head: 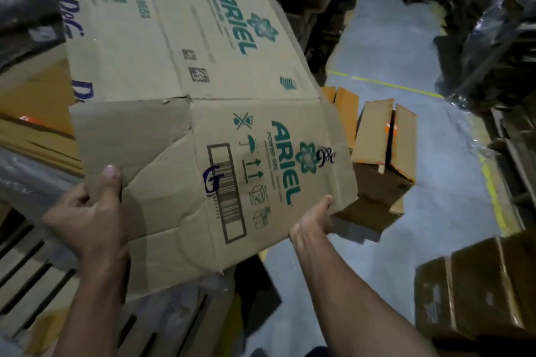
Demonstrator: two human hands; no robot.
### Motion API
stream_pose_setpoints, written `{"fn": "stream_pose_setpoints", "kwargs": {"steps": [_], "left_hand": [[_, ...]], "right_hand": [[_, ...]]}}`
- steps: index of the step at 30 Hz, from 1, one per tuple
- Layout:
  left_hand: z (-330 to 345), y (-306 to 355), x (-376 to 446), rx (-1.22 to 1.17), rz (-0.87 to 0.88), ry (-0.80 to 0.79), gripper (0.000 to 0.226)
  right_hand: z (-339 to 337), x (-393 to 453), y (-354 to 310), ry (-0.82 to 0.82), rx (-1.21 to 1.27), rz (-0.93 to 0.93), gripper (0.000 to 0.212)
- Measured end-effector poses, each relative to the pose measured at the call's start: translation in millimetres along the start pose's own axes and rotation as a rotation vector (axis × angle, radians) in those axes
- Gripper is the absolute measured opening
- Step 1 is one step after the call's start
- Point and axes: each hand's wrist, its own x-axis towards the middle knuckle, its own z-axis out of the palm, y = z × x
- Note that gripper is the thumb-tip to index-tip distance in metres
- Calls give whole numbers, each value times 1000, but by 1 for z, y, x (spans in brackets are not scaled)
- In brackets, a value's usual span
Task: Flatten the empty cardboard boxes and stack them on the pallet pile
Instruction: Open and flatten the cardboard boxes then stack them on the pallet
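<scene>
Both hands have hold of the flattened Ariel box. The left hand pinches its near left corner, thumb pressed flat on the printed face and the other fingers curled out of sight beneath the creased flap. The right hand takes the near right edge from underneath, palm up and thumb lying along the edge; its fingers are tucked behind the cardboard, so I cannot tell how tightly they close.

The carton is collapsed into one broad sheet, green lettering and handling symbols facing up, a barcode near the closer end. It slopes up and away from the person, its far end reaching over the stack of flat cardboard at the left. Whether that far end touches the stack I cannot tell. Below the hands lies a slatted wooden pallet, with crumpled clear plastic film on it.

On the grey floor to the right stands a small brown box, still in shape, flaps open and standing up; what is inside I cannot make out. Nearer, at the lower right, sits another brown carton, closed, its contents hidden. Yellow floor lines run past them, and dark goods wrapped in shiny film are heaped at the far right.
</scene>
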Motion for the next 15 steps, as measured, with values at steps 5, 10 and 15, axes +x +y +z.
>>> {"fn": "stream_pose_setpoints", "kwargs": {"steps": [5,10,15], "left_hand": [[19,4,30,-176,-70,128,26],[59,-18,76,-230,-171,227,31],[113,-83,97,61,-410,173,16]], "right_hand": [[82,-10,-35,-32,-75,-95,61],[174,-1,-58,-248,-104,-180,38],[254,48,-45,-436,-510,-197,48]]}}
